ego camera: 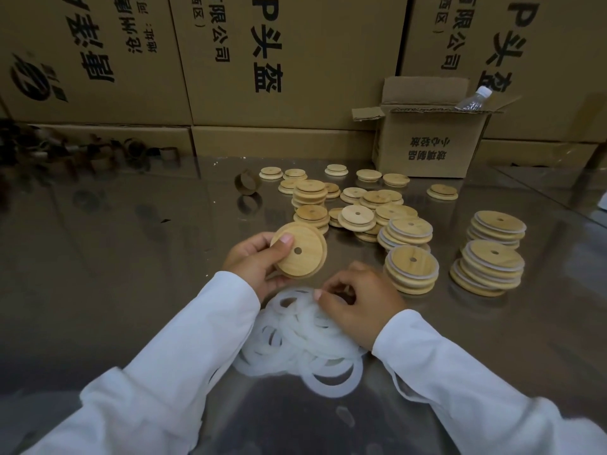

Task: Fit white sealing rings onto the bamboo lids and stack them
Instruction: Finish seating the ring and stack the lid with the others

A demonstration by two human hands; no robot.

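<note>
1. Step in hand: picking up a ring for the next lid. Nothing is fitted on the held lid yet.
2. Left hand: you grip one bamboo lid by its edge, thumb across the face and fingers curled behind. It is raised off the table, tilted toward you, just above the ring heap.
3. Right hand: it is curled on top of the white sealing rings, thumb and forefinger closed at the edge of the topmost one. Whether that ring has come free of the heap I cannot tell.
4. Next move, as judged: separate a single ring, since the heap overlaps and tangles. Stretch it over the lid's stepped side, seat it evenly, then lay the lid on a finished stack.
5. Lid: a round, flat, pale bamboo disc with visible grain, a small centre hole and a stepped rim.
6. Rings: thin, flat, translucent white loops, limp-looking and probably rubbery.
7. Finished stacks: several to your right, with white edges showing between the discs.
8. Unfitted lids: scattered and loosely piled further back.
9. Table: smooth, shiny and reflective.
10. Open cardboard box: behind the lids, with a plastic bottle lying on it.
</note>
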